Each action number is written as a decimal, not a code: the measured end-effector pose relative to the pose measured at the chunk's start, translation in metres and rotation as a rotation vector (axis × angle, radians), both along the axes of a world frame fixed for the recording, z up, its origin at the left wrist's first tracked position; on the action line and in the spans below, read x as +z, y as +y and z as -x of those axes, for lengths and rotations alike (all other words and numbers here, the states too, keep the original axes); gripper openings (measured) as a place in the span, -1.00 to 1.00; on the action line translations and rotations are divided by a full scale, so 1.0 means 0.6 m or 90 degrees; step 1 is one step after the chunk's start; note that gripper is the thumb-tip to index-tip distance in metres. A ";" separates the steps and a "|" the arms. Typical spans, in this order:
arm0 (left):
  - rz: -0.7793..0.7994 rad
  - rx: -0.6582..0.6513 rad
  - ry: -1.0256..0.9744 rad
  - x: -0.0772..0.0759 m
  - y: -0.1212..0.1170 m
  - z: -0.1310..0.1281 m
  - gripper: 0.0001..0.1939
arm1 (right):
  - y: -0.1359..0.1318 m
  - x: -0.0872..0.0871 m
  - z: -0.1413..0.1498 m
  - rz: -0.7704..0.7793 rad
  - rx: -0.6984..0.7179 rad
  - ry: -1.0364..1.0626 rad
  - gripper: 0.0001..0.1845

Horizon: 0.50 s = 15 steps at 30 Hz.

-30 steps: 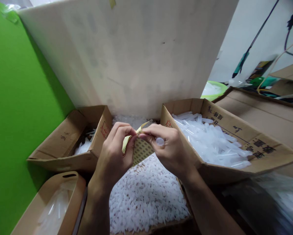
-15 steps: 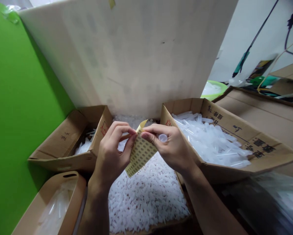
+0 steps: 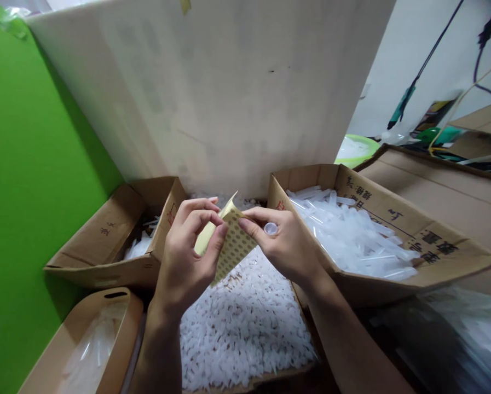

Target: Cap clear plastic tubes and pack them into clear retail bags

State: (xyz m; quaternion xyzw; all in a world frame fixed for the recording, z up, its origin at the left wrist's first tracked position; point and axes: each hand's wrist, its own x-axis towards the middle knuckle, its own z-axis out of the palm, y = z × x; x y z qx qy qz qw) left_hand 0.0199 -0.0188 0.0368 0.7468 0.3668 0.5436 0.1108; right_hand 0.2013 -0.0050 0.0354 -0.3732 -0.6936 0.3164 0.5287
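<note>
My right hand (image 3: 284,241) pinches the edge of a yellow sticker sheet (image 3: 236,243) printed with rows of small dark ovals. A clear plastic tube (image 3: 270,229) is tucked in the same hand, its round end facing me. The sheet is bent, and its plain yellow back shows behind my left fingers. My left hand (image 3: 191,246) is at the sheet's left side, thumb and index fingertip close together. Whatever may be between those tips is too small to make out. Below both hands lies a heap of small white translucent plastic pieces (image 3: 245,328) in a shallow box.
A cardboard box (image 3: 393,235) of translucent tubes (image 3: 347,235) stands at the right. Another cardboard box (image 3: 101,235) with fewer pieces is at the left, above a tan bin (image 3: 122,334) holding clear plastic. A white panel (image 3: 229,98) rises behind, beside a green wall (image 3: 35,164).
My left fingertips have come away from the sheet's top edge and moved slightly left. The sheet has bent open, showing more of its back; my right hand keeps hold of it.
</note>
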 end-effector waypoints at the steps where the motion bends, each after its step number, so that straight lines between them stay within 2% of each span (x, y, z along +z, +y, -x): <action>1: 0.003 0.002 -0.001 0.001 -0.002 0.000 -0.96 | 0.002 -0.002 0.001 -0.002 -0.007 -0.006 -0.81; 8: 0.025 -0.020 0.049 0.009 -0.020 -0.016 -0.96 | 0.013 -0.027 0.015 -0.086 -0.009 -0.083 -0.77; 15: -0.005 -0.015 0.127 -0.001 -0.010 -0.025 -0.92 | 0.016 -0.034 0.018 -0.130 0.002 -0.130 -0.77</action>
